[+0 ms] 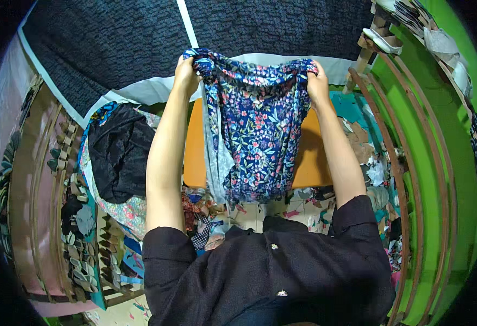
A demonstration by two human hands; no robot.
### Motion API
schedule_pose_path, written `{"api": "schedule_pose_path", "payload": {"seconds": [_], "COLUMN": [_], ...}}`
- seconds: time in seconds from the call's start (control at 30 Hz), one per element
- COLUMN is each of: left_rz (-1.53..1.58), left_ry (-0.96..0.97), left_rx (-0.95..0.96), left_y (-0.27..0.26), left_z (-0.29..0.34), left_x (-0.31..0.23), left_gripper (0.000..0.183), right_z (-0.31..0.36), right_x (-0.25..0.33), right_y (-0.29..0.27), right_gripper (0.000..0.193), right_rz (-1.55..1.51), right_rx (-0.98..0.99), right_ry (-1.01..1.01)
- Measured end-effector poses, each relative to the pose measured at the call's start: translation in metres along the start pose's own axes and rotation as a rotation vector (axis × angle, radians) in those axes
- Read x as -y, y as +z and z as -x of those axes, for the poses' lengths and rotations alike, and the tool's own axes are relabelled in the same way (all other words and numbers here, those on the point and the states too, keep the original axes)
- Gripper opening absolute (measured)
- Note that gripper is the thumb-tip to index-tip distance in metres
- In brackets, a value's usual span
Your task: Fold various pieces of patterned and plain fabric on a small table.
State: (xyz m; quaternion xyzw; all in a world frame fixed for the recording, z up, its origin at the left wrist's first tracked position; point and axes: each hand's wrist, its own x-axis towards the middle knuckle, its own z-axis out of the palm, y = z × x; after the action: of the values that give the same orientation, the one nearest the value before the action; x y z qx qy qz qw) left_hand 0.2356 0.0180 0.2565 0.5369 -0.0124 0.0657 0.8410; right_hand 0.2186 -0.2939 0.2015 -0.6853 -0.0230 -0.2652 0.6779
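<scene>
Both my arms reach forward, holding up a navy floral cloth (263,130) by its top edge. My left hand (186,76) is closed round the bunched upper left corner. At the upper right corner, my right hand (318,84) grips the same cloth. Between the hands the top edge sags a little, and the rest hangs down in folds. A strip of grey fabric (213,146) hangs along its left side. Behind the cloth an orange-brown board (314,157) shows on both sides.
To the left lies a heap of black fabric (121,146) over flowered cloth (124,212). Wooden racks with shoe parts (80,255) stand at the left, and wooden rails (412,152) run along the green wall at the right. Dark patterned sheeting (124,43) hangs ahead. Scraps litter the floor.
</scene>
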Motion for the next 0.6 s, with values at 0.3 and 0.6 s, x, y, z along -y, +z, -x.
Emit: {"api": "schedule_pose_path", "payload": {"seconds": [0.3, 0.6], "left_rz": [-0.017, -1.158], "left_ry": [-0.051, 0.268], "left_rx": [-0.193, -0.304], "left_y": [-0.046, -0.152], "left_z": [-0.090, -0.048], "left_x": [0.126, 0.232], "left_gripper": [0.021, 0.084], "right_z": [-0.048, -0.023], "right_x": [-0.114, -0.252], "right_y": [0.001, -0.022], "right_gripper": [0.032, 0.088], "right_rz": [0.171, 0.588], "right_rx": [0.132, 0.586], "right_ry": [0.055, 0.276]}}
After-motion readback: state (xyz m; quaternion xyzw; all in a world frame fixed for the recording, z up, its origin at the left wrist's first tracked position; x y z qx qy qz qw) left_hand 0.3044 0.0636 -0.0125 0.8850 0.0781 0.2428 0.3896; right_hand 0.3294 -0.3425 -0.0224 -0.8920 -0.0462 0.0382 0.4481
